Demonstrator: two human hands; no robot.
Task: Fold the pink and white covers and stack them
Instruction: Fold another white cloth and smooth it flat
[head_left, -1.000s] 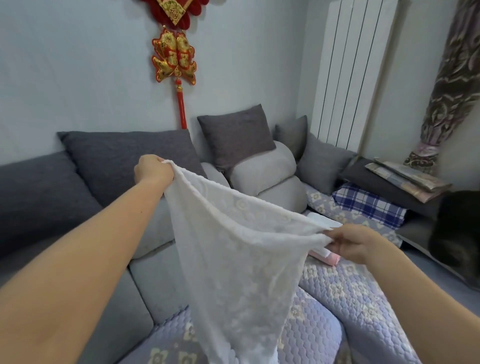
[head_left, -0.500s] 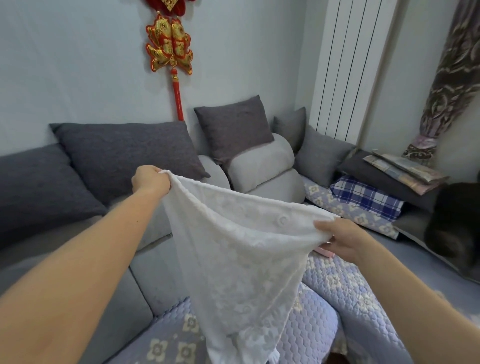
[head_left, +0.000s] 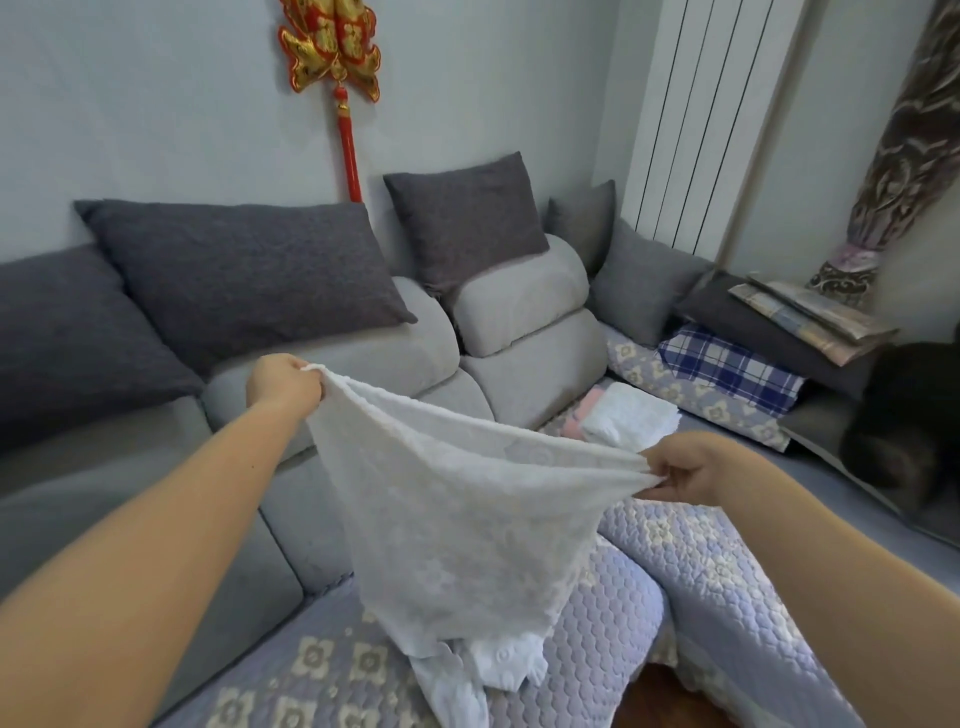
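Holding a white lace cover (head_left: 457, 519) stretched, your left hand (head_left: 283, 384) clenched on one corner, your right hand (head_left: 685, 467) pinching the other, lower hem touching the quilted sofa mat (head_left: 613, 623).

Taking the sofa (head_left: 322, 519) as landmark: the cover (head_left: 467, 519) hangs above its seat, held at the upper left corner by the left hand (head_left: 283, 384) and at the upper right by the right hand (head_left: 685, 475). Its lower end rests on the quilted mat (head_left: 597, 649) on the seat. Behind the right hand, farther along the seat, lies the folded stack (head_left: 623, 418). Cushions (head_left: 249, 275) lean against the sofa's back.
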